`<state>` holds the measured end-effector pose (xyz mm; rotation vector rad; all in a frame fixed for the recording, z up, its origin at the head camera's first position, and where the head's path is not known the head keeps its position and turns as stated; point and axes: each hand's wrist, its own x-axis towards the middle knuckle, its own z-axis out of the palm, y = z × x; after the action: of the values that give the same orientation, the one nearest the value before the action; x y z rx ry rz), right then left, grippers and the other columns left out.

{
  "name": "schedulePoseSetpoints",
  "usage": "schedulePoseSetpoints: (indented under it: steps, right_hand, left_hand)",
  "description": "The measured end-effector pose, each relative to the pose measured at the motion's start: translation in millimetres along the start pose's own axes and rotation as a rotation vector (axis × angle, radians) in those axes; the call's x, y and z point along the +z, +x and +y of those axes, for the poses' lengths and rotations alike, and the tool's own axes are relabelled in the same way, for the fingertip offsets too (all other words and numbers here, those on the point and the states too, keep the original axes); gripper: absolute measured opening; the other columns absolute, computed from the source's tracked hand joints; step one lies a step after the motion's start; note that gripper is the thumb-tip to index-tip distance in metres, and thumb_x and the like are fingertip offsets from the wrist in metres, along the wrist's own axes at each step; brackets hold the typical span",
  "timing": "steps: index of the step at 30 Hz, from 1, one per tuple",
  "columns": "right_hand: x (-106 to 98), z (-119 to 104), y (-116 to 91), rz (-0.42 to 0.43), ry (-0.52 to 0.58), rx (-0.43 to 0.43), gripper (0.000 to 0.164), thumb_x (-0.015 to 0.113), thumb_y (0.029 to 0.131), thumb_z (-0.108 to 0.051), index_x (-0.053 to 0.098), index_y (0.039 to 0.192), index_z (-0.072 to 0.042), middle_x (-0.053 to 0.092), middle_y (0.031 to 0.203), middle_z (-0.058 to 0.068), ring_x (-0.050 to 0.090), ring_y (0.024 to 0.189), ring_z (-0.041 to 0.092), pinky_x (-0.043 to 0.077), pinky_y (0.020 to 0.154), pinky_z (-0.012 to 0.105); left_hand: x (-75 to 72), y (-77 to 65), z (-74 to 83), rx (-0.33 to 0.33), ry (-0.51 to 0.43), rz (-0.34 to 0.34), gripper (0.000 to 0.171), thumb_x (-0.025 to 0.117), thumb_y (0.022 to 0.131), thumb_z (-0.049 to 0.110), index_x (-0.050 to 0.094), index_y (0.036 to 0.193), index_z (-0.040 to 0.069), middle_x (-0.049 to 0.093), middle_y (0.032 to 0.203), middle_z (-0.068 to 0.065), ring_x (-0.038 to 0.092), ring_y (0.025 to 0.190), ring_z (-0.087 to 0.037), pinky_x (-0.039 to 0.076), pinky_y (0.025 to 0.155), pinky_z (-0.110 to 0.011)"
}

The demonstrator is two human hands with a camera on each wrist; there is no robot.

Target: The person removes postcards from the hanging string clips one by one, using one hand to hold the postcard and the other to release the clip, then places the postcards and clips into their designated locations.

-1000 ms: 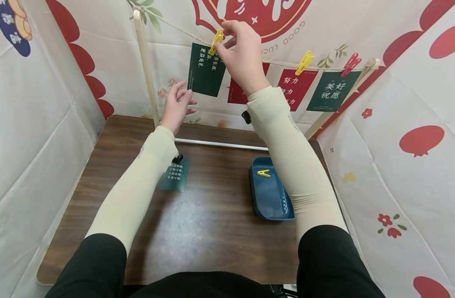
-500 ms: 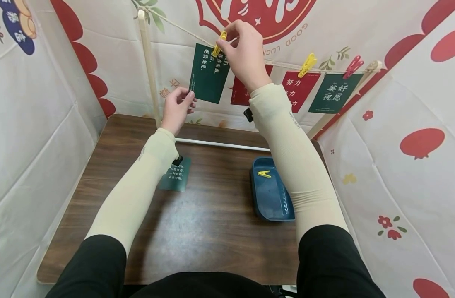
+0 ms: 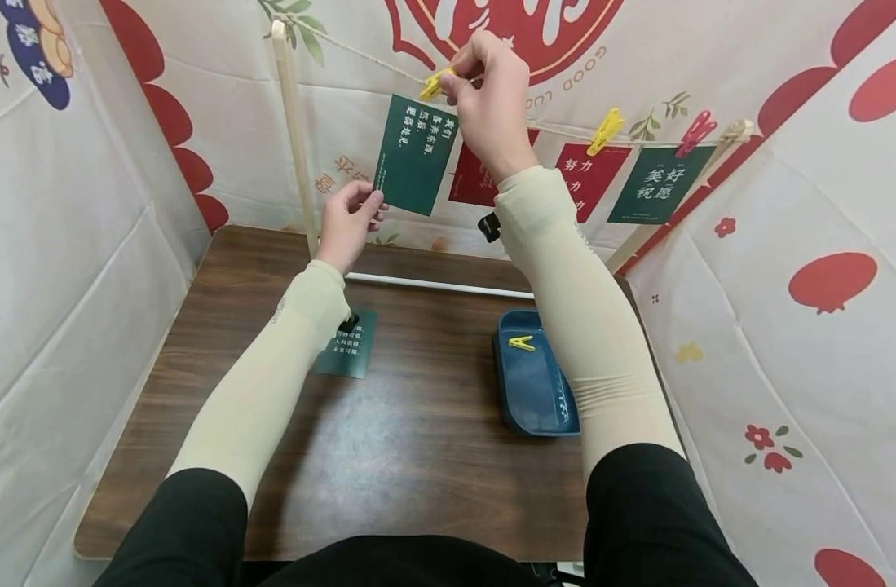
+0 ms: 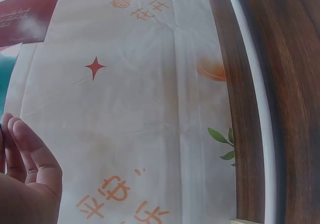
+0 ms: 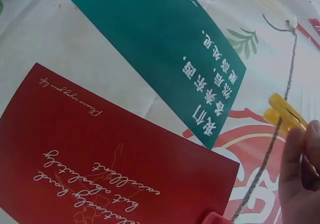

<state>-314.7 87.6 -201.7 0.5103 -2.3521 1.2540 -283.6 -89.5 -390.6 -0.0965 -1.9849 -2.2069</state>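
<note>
My left hand pinches the lower left corner of a green card with white writing. In the right wrist view the card's top edge lies apart from a yellow clothespin. My right hand pinches that clothespin, which overlaps the rope. Beside the green card hangs a red card, with part of a red clothespin at its edge. The left wrist view shows the fingers of my left hand by the card's edge at the far left.
Farther right on the rope, a yellow clothespin holds a red card and a pink one a green card. A blue tray with a yellow clothespin and a green card are on the table.
The left hand has closed on the green card's corner. The card has moved down, out of the yellow clothespin, which the right hand has tilted at the rope.
</note>
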Motion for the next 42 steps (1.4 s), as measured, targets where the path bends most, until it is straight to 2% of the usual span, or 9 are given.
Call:
schedulePoseSetpoints:
  steps: [6,9,13,17,21,26,34,38,42]
  right_hand:
    - [-1.9,-9.6,-6.0,0.115,0.131,-0.022,0.014,0.069,0.094,-0.012,0.060,0.101,-0.004,0.063,0.109,0.008,0.064,0.096,0.016,0.055,0.088,0.020]
    - [-2.2,-15.5,-11.7,0.119,0.252,-0.028,0.021,0.070,0.094,-0.010,0.057,0.110,-0.004,0.061,0.109,0.009,0.065,0.097,0.018,0.055,0.090,0.022]
    - [-3.5,-18.4,-18.0,0.110,0.372,-0.038,0.039,0.072,0.093,-0.006,0.057,0.128,-0.005,0.057,0.111,0.010,0.065,0.098,0.021,0.055,0.092,0.025]
    - [-6.0,-15.2,-20.9,0.086,0.429,-0.012,0.040,0.073,0.090,-0.003,0.062,0.129,-0.003,0.055,0.118,0.010,0.066,0.107,0.020,0.055,0.093,0.025]
    - [-6.7,-11.1,-22.7,0.067,0.422,-0.006,0.030,0.070,0.091,0.000,0.065,0.120,-0.002,0.056,0.121,0.009,0.066,0.109,0.022,0.055,0.093,0.026]
    - [-8.4,-9.1,-27.9,0.091,0.360,-0.035,0.029,0.072,0.090,-0.003,0.063,0.118,-0.002,0.060,0.121,0.009,0.064,0.109,0.020,0.053,0.096,0.024]
    - [-13.1,-9.9,-36.6,0.095,0.290,-0.048,0.028,0.074,0.091,-0.009,0.062,0.116,-0.003,0.063,0.116,0.007,0.062,0.110,0.016,0.053,0.096,0.025]
    - [-15.5,-7.7,-45.1,0.080,0.273,-0.053,0.028,0.074,0.091,-0.009,0.062,0.116,-0.002,0.063,0.117,0.008,0.061,0.110,0.017,0.054,0.096,0.026]
    - [-22.5,-1.8,-58.7,0.054,0.209,-0.032,0.028,0.074,0.091,-0.011,0.063,0.116,-0.004,0.063,0.119,0.006,0.061,0.109,0.017,0.054,0.097,0.028]
  left_hand:
    - [-7.1,1.1,-15.4,0.005,0.042,-0.012,0.024,0.063,0.101,0.031,0.065,0.111,0.009,0.067,0.109,-0.022,0.065,0.092,-0.023,0.057,0.077,-0.028]
    - [-11.9,-2.3,-21.9,0.001,0.052,-0.007,0.025,0.064,0.101,0.031,0.065,0.110,0.007,0.068,0.107,-0.021,0.065,0.091,-0.023,0.057,0.076,-0.029]
    - [-17.5,-6.4,-26.8,0.012,0.044,0.004,0.025,0.063,0.102,0.028,0.065,0.110,0.004,0.067,0.105,-0.022,0.065,0.089,-0.024,0.057,0.077,-0.034]
    - [-19.9,-9.7,-28.8,0.024,0.051,0.016,0.026,0.064,0.101,0.029,0.065,0.110,0.004,0.068,0.103,-0.020,0.066,0.089,-0.025,0.057,0.077,-0.033]
    - [-22.0,-11.9,-30.6,0.027,0.048,0.022,0.028,0.064,0.101,0.029,0.064,0.109,0.003,0.067,0.105,-0.023,0.066,0.087,-0.021,0.057,0.075,-0.030]
    - [-27.8,-16.1,-31.8,0.029,0.074,0.017,0.028,0.063,0.102,0.028,0.064,0.109,0.001,0.068,0.102,-0.020,0.065,0.086,-0.020,0.057,0.075,-0.031]
    - [-36.8,-20.6,-39.5,0.044,0.092,0.036,0.028,0.064,0.101,0.030,0.065,0.107,0.003,0.069,0.098,-0.013,0.065,0.085,-0.021,0.056,0.071,-0.025]
    - [-39.0,-29.0,-43.8,0.040,0.083,0.032,0.027,0.064,0.101,0.029,0.065,0.108,0.003,0.070,0.095,-0.009,0.065,0.086,-0.026,0.057,0.071,-0.026]
    - [-45.1,-44.5,-48.5,0.022,0.072,0.040,0.027,0.065,0.101,0.026,0.065,0.109,0.001,0.071,0.095,-0.011,0.066,0.082,-0.021,0.057,0.069,-0.026]
